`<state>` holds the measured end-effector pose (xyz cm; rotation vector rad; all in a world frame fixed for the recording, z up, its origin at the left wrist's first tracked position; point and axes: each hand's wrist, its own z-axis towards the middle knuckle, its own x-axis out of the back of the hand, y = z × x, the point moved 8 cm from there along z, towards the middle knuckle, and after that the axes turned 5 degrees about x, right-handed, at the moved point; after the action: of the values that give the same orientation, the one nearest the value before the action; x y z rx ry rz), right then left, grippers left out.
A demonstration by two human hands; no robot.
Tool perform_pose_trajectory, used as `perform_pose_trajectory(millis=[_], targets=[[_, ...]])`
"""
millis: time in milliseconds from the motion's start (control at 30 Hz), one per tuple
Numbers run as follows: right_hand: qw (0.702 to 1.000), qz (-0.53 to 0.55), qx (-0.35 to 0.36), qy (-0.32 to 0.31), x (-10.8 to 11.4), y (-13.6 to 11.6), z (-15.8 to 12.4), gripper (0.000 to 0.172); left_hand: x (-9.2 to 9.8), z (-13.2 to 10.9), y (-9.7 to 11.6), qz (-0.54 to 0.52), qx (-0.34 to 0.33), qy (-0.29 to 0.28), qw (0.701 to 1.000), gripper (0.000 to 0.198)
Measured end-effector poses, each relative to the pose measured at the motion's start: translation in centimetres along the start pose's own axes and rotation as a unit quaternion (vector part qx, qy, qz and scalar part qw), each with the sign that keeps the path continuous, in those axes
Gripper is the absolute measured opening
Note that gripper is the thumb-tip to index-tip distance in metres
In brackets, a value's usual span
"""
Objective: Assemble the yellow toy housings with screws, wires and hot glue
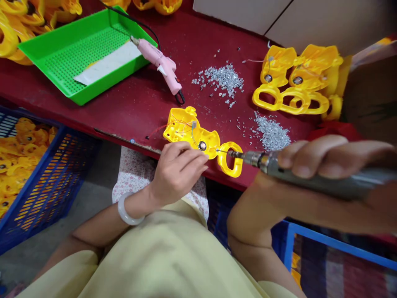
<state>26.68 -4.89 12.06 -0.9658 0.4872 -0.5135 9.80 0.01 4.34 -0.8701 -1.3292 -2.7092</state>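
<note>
A yellow plastic toy shell [180, 133] lies hollow side up at the table's near edge, with thin wires, a round metal part and a ring-shaped handle. My left hand [180, 169] is closed on its near edge, fingers together; the fingertips are partly hidden. In my right hand [322, 155] is a grey electric screwdriver [269, 163], gripped with the fingers wrapped round its body. Its thin bit points left across the handle ring, and the tip meets the shell where the body joins the ring. A small screw seems to be at the tip.
Beyond the shell are two piles of small screws [225, 78] [273, 132]. A pink glue gun [161, 66] leans on a green tray [83, 97]. More yellow shells [279, 58] stand at back right. Blue crates [58, 178] flank me below the red table [124, 111].
</note>
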Motion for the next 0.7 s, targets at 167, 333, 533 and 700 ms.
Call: perform_pose_trajectory(millis=[167, 333, 533, 700], targets=[[0.992, 0.057, 0.093, 0.065, -1.9, 2.8, 1.6, 0.005, -2.4, 0.9, -0.8, 0.114, -0.062, -0.098, 0.987, 0.023], [0.994, 0.031, 0.100, 0.000, -3.5, 4.1, 1.8, 0.020, -3.1, 0.8, -1.6, 0.058, -0.026, -0.113, 0.992, 0.026], [0.996, 0.033, 0.083, 0.027, -3.1, 4.4, 1.8, 0.007, -3.4, 0.7, -1.6, 0.094, -0.040, -0.136, 0.985, 0.027], [0.996, -0.005, 0.061, 0.061, -2.8, 4.6, 1.6, 0.006, -3.2, 0.7, -1.5, 0.090, -0.062, -0.112, 0.988, 0.024]])
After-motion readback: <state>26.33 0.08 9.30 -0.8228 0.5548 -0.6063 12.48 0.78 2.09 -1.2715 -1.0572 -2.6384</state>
